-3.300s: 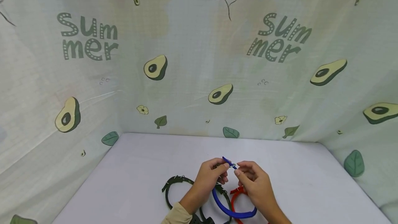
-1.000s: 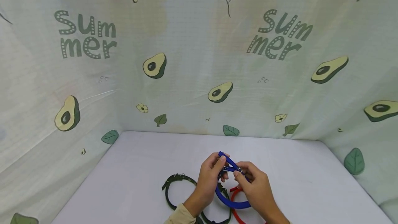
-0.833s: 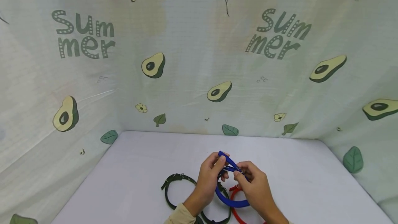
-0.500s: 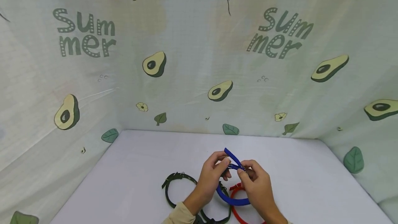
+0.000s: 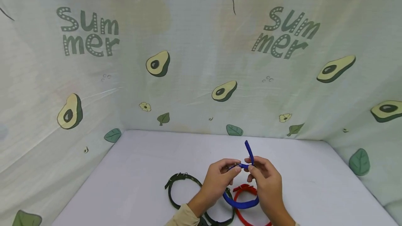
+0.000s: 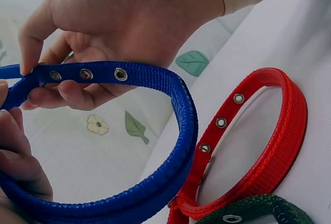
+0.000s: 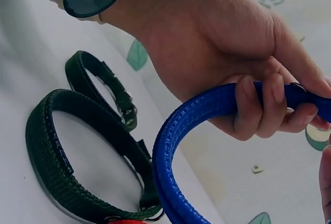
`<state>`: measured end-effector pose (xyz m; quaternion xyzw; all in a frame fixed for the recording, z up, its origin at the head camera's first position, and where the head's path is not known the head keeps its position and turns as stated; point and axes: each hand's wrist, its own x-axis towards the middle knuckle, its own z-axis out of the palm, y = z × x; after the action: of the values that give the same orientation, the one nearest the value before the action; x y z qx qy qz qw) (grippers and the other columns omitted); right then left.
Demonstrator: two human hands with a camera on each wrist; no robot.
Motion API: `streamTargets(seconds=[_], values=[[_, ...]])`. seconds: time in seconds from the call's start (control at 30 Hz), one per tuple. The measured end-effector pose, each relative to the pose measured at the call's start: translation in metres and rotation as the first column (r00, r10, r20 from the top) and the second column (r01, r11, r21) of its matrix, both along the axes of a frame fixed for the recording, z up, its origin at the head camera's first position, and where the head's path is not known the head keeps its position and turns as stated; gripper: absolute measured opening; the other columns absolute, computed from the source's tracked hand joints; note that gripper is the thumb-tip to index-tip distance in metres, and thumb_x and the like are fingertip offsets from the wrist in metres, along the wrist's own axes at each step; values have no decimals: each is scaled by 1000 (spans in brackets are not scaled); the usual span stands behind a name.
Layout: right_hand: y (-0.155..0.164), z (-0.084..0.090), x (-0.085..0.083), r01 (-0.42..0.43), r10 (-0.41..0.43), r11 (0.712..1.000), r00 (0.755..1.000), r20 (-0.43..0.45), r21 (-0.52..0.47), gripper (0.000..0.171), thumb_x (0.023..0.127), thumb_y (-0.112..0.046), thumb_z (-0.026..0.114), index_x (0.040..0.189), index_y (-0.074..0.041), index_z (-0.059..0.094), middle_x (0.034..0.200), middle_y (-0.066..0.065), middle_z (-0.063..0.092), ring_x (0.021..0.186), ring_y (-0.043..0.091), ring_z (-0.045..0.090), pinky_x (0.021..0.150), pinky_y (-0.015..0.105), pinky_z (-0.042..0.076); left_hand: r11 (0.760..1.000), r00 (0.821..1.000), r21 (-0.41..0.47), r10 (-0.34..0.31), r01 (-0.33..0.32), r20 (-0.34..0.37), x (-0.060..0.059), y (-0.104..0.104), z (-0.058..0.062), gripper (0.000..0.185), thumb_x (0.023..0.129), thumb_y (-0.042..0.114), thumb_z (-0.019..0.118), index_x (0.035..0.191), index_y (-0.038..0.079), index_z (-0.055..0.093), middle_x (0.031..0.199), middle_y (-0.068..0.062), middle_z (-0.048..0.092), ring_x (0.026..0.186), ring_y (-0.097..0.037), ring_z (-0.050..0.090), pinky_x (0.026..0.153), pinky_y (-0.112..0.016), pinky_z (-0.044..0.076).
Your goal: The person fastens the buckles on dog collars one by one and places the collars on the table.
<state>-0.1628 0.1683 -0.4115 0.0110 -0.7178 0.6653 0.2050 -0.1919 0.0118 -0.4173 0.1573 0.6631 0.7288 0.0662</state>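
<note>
A blue pet collar point(image 5: 242, 205) hangs above the table, held between both hands. My left hand point(image 5: 216, 180) pinches it near the metal buckle, fingers curled around the band in the right wrist view. Opposite, my right hand point(image 5: 268, 180) pinches the strap between thumb and fingers. The collar's free strap end point(image 5: 248, 149) sticks up from the right fingers. Metal eyelets point(image 6: 120, 74) line the blue band in the left wrist view. Below the right hand lies a red collar point(image 6: 297, 115). How the strap passes through the buckle is partly hidden by fingertips.
Two dark green collars lie on the white table point(image 5: 141, 170): one collar point(image 7: 77, 79) further left, the other point(image 7: 39, 131) beneath the hands, close to the red one. A printed cloth point(image 5: 188, 44) rises behind and at both sides.
The blue strap's free end has swung from leaning up-left to standing upright at the right hand. The left hand has let go of that end and pinches the buckle area. Both hands have shifted rightward.
</note>
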Motion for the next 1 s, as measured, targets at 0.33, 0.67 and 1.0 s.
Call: streamTargets(seconds=[0.33,0.67,1.0], values=[[7,1,-4,69,-59,993,992,-109,96,29,98,0,61,126,-8,61,101,9,73,68,24,64,63,28,57,1000,1000,-22,-8,8,4,-4,0,6,29,91,28,76,114,10,74,82,-1,64,65,-13,50,57,-21,42],[12,4,-1,-1,27,985,988,-152,171,66,96,7,61,150,-26,45,104,9,67,73,19,68,63,32,59,999,999,-49,19,-21,-32,1,-2,9,29,92,32,74,112,12,75,102,2,71,83,-12,59,72,-24,51],[7,9,6,-58,75,991,988,-132,124,52,97,13,49,141,-15,57,102,18,62,77,22,73,63,34,60,998,996,-56,28,-33,-82,5,-3,14,26,95,32,71,112,14,75,110,3,72,102,-16,65,88,-26,53]])
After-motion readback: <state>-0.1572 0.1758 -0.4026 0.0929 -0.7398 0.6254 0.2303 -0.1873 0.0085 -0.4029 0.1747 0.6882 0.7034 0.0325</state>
